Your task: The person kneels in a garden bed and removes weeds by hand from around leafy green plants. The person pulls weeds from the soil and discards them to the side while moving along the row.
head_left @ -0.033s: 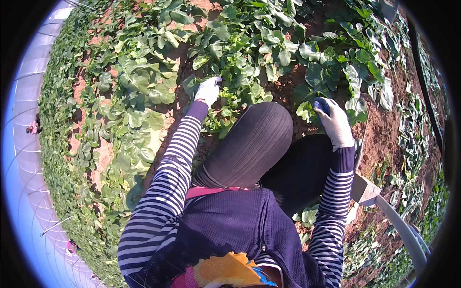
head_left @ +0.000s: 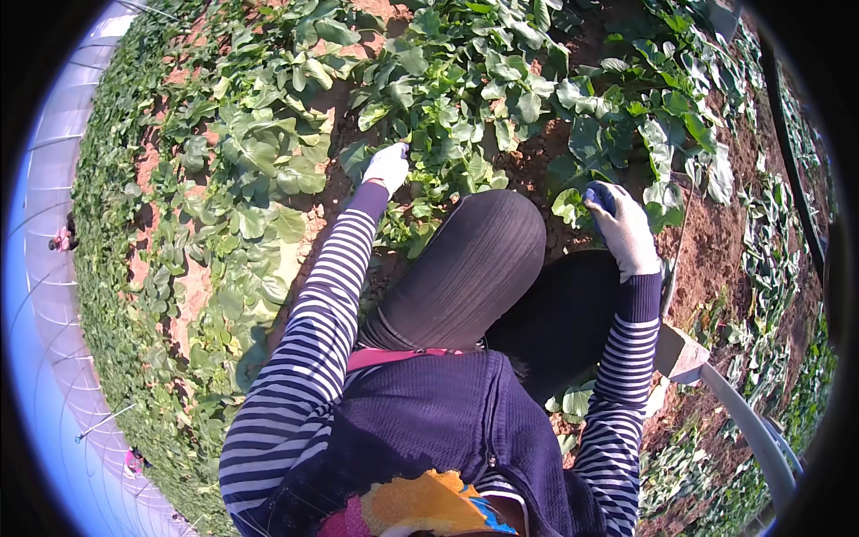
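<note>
My left hand (head_left: 387, 168), in a white glove with dark fingertips, reaches in at the edge of a leafy green plant (head_left: 434, 179). Its fingers look drawn together, and leaves and the hand itself hide what is between them. By my right knee is my right hand (head_left: 620, 228), gloved in white with a dark blue coating on the fingers. Those fingers curl in toward the thumb; whatever they may hold is not visible. A small bright leaf cluster (head_left: 570, 208) grows just left of them.
My bent knee (head_left: 497, 233) in dark trousers lies between both hands. A thin rod (head_left: 684, 233) runs beside my right hand. Further right are a pale block (head_left: 682, 354) and a curved grey bar (head_left: 752, 430). Leafy rows (head_left: 259, 152) cover reddish soil; a translucent tunnel wall (head_left: 58, 277) curves along the left.
My left hand has drawn back slightly toward me and to the left at the plant's edge. The right hand has kept its place.
</note>
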The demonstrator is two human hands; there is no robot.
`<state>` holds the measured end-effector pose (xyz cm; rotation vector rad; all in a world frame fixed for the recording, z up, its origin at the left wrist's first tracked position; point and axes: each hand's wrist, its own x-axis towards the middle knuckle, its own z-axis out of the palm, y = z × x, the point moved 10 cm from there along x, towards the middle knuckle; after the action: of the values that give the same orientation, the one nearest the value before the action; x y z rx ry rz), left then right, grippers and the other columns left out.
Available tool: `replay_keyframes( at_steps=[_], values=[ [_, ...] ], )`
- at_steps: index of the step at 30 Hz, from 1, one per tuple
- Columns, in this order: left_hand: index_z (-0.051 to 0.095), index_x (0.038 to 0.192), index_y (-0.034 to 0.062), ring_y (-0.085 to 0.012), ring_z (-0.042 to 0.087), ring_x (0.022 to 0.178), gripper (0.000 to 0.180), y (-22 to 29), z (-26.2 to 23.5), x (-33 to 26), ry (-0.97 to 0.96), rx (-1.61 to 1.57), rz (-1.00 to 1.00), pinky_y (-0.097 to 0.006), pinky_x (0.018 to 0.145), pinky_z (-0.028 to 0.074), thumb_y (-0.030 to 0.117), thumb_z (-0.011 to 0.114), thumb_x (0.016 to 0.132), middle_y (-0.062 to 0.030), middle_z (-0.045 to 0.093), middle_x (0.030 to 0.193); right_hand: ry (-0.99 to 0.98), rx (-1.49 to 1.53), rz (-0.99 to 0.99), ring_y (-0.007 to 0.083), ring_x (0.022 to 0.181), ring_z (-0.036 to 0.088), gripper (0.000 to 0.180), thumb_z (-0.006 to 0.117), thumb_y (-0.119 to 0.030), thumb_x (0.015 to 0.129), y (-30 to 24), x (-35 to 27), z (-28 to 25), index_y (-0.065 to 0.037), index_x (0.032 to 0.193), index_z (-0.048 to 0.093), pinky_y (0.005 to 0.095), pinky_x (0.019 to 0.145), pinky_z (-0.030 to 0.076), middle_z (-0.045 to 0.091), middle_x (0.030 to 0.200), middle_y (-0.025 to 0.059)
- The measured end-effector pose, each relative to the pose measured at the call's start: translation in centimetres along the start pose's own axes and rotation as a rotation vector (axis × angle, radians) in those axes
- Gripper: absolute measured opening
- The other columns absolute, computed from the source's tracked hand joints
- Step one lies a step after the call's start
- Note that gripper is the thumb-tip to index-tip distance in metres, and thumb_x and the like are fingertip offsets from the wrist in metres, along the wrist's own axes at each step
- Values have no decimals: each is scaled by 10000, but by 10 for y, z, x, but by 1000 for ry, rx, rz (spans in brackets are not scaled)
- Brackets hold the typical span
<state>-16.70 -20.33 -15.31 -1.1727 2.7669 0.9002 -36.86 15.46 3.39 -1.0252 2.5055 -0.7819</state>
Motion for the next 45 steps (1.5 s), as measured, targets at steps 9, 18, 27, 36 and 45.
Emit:
replay_keyframes(
  at_steps=[9,18,27,36,45],
  values=[
    [621,1018,-13,-373,594,974,428,15,34,30,-310,295,130,-414,839,471,382,561,865,-222,631,988,-14,-9,21,312,1012,609,352,631,-283,874,2,-2,-1,-38,1125,607,368,860,482,623,1109,148],
    [633,935,-32,-365,608,924,406,8,39,27,-393,134,-22,-398,804,470,357,572,838,-228,641,951,-57,5,38,308,1003,608,344,637,-252,858,7,-2,2,-44,1131,605,365,855,480,626,1098,142],
    [619,924,84,-315,636,814,237,121,-15,-45,18,192,269,-423,736,487,312,584,865,-125,656,826,-65,-16,45,303,1018,604,345,643,-244,857,15,-6,1,-57,1144,600,366,871,478,624,1103,133],
    [730,861,76,-287,692,818,195,129,78,-20,-282,732,333,-400,677,547,157,558,818,-127,709,873,-69,-28,92,305,1008,607,347,638,-241,862,10,-9,-3,-40,1143,601,364,864,478,628,1096,140],
    [728,911,65,-301,688,878,241,113,77,-7,-306,627,178,-402,740,543,149,515,836,-136,707,949,-80,1,66,314,961,616,323,627,-238,864,6,-10,-2,-34,1114,615,374,833,480,638,1042,149]
  ],
)
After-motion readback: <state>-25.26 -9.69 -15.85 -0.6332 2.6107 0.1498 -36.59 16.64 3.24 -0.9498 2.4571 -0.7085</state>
